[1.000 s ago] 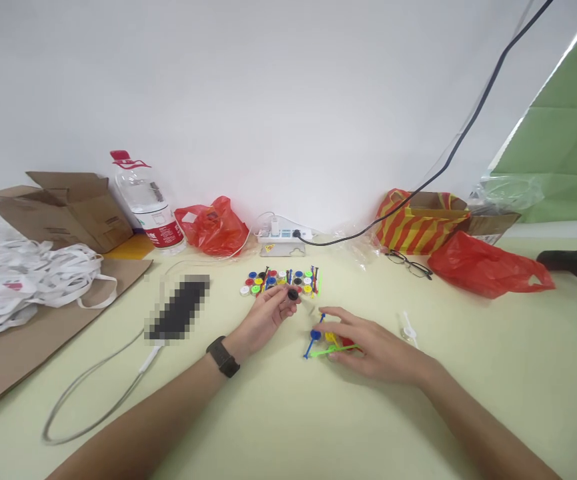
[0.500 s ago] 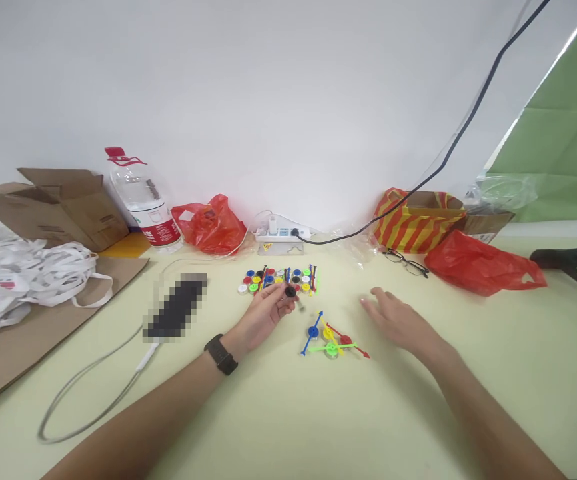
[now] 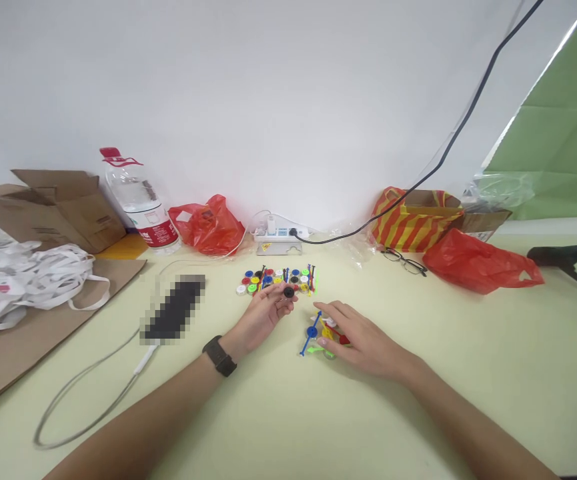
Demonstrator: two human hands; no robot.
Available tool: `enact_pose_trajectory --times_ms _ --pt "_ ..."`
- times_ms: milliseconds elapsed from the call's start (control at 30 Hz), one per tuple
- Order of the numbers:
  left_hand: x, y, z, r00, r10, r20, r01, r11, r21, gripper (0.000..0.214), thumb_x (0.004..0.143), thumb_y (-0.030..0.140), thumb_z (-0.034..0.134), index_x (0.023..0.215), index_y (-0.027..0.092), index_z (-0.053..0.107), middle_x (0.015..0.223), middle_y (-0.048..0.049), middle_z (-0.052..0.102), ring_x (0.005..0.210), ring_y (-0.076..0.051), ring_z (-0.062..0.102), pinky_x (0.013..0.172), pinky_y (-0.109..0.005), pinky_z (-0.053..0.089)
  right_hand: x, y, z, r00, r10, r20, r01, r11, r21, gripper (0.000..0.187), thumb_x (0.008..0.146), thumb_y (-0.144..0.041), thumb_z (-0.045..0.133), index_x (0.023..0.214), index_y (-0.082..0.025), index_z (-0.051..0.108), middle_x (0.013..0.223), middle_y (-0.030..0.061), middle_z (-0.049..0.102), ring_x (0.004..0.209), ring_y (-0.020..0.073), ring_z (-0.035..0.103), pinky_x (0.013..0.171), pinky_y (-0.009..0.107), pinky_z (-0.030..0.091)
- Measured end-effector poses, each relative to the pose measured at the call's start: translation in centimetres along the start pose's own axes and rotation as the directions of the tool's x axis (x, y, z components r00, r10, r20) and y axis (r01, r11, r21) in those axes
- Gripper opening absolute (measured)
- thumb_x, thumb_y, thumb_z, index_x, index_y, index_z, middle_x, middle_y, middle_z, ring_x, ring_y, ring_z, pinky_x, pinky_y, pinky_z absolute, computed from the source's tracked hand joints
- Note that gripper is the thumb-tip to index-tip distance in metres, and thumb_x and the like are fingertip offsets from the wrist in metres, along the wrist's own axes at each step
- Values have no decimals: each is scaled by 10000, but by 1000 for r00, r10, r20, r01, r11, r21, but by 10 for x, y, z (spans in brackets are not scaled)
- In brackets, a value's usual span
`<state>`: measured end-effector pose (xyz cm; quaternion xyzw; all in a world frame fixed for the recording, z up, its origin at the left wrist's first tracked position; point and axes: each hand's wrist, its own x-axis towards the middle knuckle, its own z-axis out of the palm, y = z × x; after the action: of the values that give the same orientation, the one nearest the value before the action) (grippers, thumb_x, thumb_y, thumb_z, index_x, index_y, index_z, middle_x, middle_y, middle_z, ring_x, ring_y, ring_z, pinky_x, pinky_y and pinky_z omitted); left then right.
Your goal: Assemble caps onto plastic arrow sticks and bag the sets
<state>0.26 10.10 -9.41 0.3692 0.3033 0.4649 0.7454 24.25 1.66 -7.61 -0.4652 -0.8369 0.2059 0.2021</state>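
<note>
My left hand (image 3: 263,317), with a dark watch on its wrist, pinches a small black disc (image 3: 289,292) between thumb and fingertips. My right hand (image 3: 361,337) hovers low over a small group of arrow spinners, its fingers stretched out and thumb apart. Of these, the blue arrow spinner (image 3: 311,332) shows fully. A yellow spinner (image 3: 327,332), a green spinner (image 3: 329,353) and a red spinner (image 3: 344,340) are partly covered by the right hand. A small whitish piece (image 3: 329,321) shows under its fingers; its kind is unclear.
Several coloured discs (image 3: 252,281) and arrows (image 3: 311,279) lie beyond my left hand. A power strip (image 3: 281,233) sits by the wall. To the left are a blurred-out phone (image 3: 175,310), its cable (image 3: 88,373) and a large bottle (image 3: 143,210). Glasses (image 3: 404,261) and red bags (image 3: 478,261) lie right.
My right hand has moved left, from beside the spinners to over them. A small blurred piece below my left hand is gone from there; a whitish piece now shows among the spinners.
</note>
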Motion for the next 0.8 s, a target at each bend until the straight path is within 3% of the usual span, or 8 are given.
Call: enact_pose_trajectory --times_ms 300,567,800 --pt "0 0 1 1000 21 -4 -21 1000 -5 245 841 330 828 890 129 697 830 -61 752 729 -120 697 700 -200 555 0 1 -3 997 -50 50 48 998 36 543 1003 -464 572 1519 -347 448 1318 83 557 1138 259 572 1011 409 493" --pt "-1 -1 -1 1000 18 4 -18 1000 22 226 876 287 795 1007 130 701 936 -94 771 715 -110 693 702 -201 562 -1 -6 -4 992 -93 88 80 987 142 438 929 -407 695 1343 -276 642 1200 75 606 1022 221 620 885 319 517" --pt "0 -2 -3 1000 -7 -15 8 998 64 201 889 272 786 1017 132 719 981 -104 781 745 -111 706 731 -200 572 -1 -6 -1 987 -137 85 124 982 140 454 918 -391 712 1354 -289 634 1202 63 639 1040 224 634 906 325 509"
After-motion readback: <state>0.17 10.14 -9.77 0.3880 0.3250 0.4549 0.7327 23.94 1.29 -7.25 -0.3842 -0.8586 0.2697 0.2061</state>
